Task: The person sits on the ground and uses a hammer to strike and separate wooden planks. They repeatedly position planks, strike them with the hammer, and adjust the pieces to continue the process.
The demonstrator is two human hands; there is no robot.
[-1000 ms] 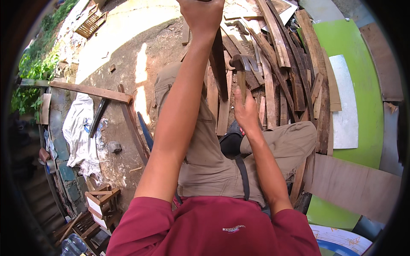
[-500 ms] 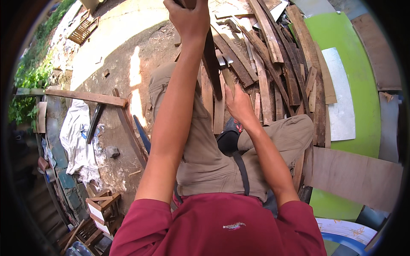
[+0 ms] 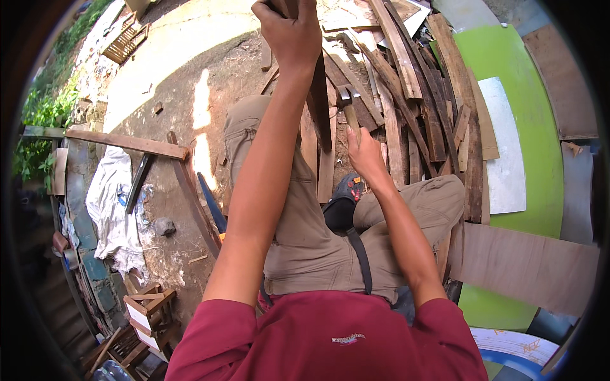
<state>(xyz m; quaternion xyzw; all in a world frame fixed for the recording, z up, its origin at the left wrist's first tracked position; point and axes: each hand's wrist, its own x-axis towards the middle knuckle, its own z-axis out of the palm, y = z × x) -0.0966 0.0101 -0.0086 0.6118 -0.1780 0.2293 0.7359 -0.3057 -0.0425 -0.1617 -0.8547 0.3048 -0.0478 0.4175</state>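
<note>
Plank (image 3: 319, 114) | left hand (image 3: 291, 41) is gripping it, fingers curling round | right hand (image 3: 367, 154) is holding hammer (image 3: 349, 111), fingers wrapping it | progress unclear; loose boards (image 3: 394, 130) are lying piled

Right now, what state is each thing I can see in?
Long dark-brown wooden board: held, slanting, partly hidden by the forearm
Metal-headed hammer with a wooden handle: held, head raised beyond the hand
Left hand: closed around the board
Right hand: closed around the handle
White cloth: rumpled
Long brown wooden planks: loosely piled
Bright-green flat sheet: partly covered
</note>
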